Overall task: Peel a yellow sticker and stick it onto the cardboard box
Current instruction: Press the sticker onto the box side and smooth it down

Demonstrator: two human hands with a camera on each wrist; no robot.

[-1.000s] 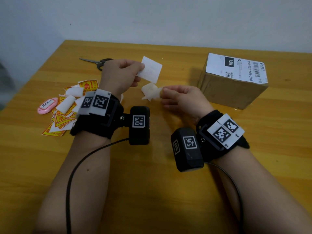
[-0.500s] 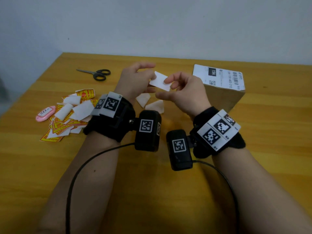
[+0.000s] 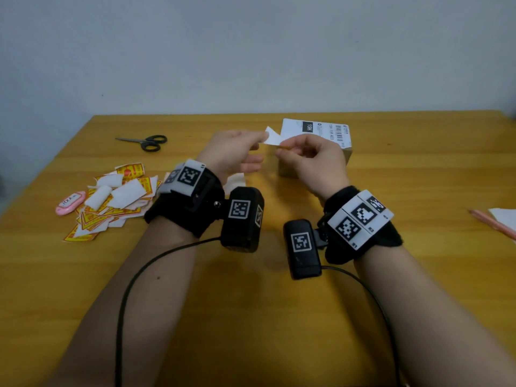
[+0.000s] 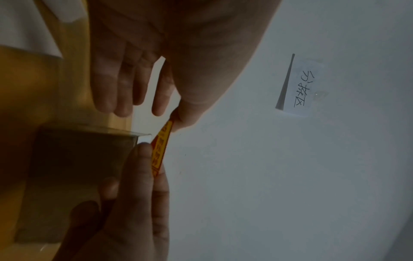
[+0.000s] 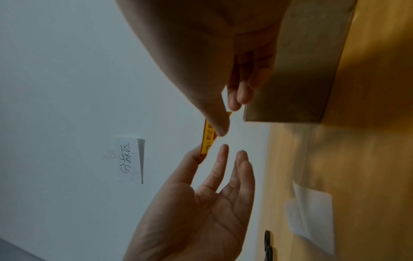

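A yellow and red sticker (image 3: 272, 138) is held in the air between both hands, its white back towards the head camera. My left hand (image 3: 258, 142) pinches its left end with thumb and forefinger; the other fingers are spread. My right hand (image 3: 282, 148) pinches the right end. In the wrist views the printed yellow face of the sticker (image 4: 161, 150) (image 5: 209, 136) shows edge-on between the two pinches. The cardboard box (image 3: 286, 170), with a white shipping label (image 3: 315, 129) on top, stands just behind my right hand, partly hidden by it.
A heap of yellow stickers and white backing papers (image 3: 111, 202) lies at the left beside a pink tag (image 3: 69, 203). Black scissors (image 3: 146, 141) lie at the far left. Loose backing papers (image 5: 312, 211) lie under my hands. A pencil (image 3: 492, 225) and paper lie at the right edge.
A second ago only my left hand held the sticker while the right touched a crumpled backing on the table. My right hand has since come up and pinched the sticker's other end, near the box.
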